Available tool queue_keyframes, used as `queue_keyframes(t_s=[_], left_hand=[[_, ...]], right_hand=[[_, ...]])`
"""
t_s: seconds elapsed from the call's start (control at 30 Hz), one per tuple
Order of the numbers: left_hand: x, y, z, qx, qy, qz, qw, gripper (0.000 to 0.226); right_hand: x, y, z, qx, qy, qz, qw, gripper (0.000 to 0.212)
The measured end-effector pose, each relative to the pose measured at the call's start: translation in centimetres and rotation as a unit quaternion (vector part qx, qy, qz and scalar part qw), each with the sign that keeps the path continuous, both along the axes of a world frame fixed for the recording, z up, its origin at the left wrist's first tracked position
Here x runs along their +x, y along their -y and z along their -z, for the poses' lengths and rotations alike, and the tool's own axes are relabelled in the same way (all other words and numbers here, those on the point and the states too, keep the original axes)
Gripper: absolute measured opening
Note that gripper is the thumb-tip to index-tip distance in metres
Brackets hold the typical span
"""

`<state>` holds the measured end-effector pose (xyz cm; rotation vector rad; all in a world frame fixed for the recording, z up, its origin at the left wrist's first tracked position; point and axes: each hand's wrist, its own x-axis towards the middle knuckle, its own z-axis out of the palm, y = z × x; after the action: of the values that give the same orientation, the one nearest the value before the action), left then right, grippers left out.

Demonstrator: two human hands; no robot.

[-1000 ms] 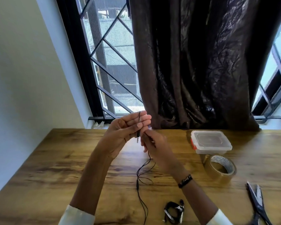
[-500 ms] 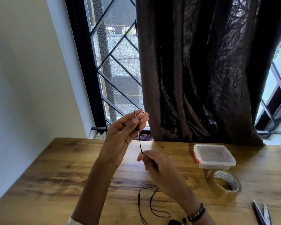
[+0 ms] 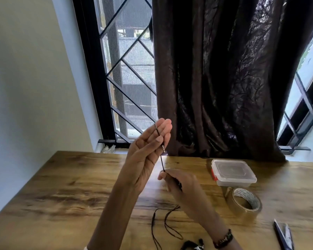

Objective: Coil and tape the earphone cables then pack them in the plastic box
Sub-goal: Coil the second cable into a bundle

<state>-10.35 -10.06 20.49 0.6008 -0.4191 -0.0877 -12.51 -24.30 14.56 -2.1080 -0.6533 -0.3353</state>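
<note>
Left hand (image 3: 148, 152) upright, fingers extended, cable (image 3: 162, 160) pinched.

A dark curtain (image 3: 222, 78) hung before a barred window (image 3: 128, 69), daylight falling on the wooden table (image 3: 61, 195) beside a pale wall (image 3: 29, 78).

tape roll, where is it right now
In the head view the tape roll lies on the wooden table at the right, just in front of the plastic box, with the scissors nearer the right edge.
</note>
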Motion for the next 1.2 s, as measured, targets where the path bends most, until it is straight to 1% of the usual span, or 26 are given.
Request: queue_keyframes(t_s=[0.07, 0.13, 0.17, 0.23, 0.4, 0.57, 0.63, 0.73, 0.87, 1.0, 1.2], left_hand=[[0.4, -0.1, 0.4, 0.061, 0.024, -0.083, 0.994, 0.042], [0.7, -0.3, 1.0, 0.139, 0.049, -0.18, 0.973, 0.043], [0.9, -0.5, 1.3, 0.168, 0.059, -0.213, 0.961, 0.042], [1.1, -1.0, 1.8, 0.202, 0.062, -0.23, 0.95, 0.042], [1.0, -2.2, 2.3, 0.299, 0.099, -0.2, 0.928, 0.044], [-0.2, -1.8, 2.4, 0.372, 0.135, -0.119, 0.911, 0.046], [-0.7, -1.7, 2.3, 0.379, 0.158, -0.084, 0.908, 0.048], [-1.3, -1.8, 2.4, 0.369, 0.183, -0.035, 0.91, 0.043], [-1.6, -2.0, 2.0, 0.344, 0.182, 0.008, 0.921, 0.039], [-2.0, -2.1, 1.7, 0.346, 0.183, 0.023, 0.92, 0.039], [-2.2, -2.0, 1.0, 0.367, 0.178, 0.032, 0.912, 0.038]], right_hand=[[-0.6, 0.6, -0.5, -0.012, 0.01, 0.008, 1.0, 0.017], [-1.2, 1.0, -1.3, -0.024, 0.029, 0.011, 0.999, 0.019], [-1.5, 1.1, -1.7, -0.032, 0.042, 0.013, 0.999, 0.02], [-1.9, 1.6, -2.4, -0.039, 0.067, 0.027, 0.997, 0.02], [-2.1, 2.5, -4.2, -0.034, 0.107, 0.042, 0.993, 0.014], [-1.5, 2.0, -6.8, -0.04, 0.144, 0.023, 0.989, 0.017], [-0.8, 1.8, -7.7, -0.045, 0.161, 0.019, 0.986, 0.014], [0.3, 1.8, -8.5, -0.056, 0.171, 0.007, 0.984, 0.014], [1.3, 2.3, -9.2, -0.057, 0.168, -0.004, 0.984, 0.016], [1.6, 2.5, -9.5, -0.062, 0.163, -0.015, 0.985, 0.015], [2.3, 2.6, -9.0, -0.03, 0.154, -0.043, 0.987, 0.014]])
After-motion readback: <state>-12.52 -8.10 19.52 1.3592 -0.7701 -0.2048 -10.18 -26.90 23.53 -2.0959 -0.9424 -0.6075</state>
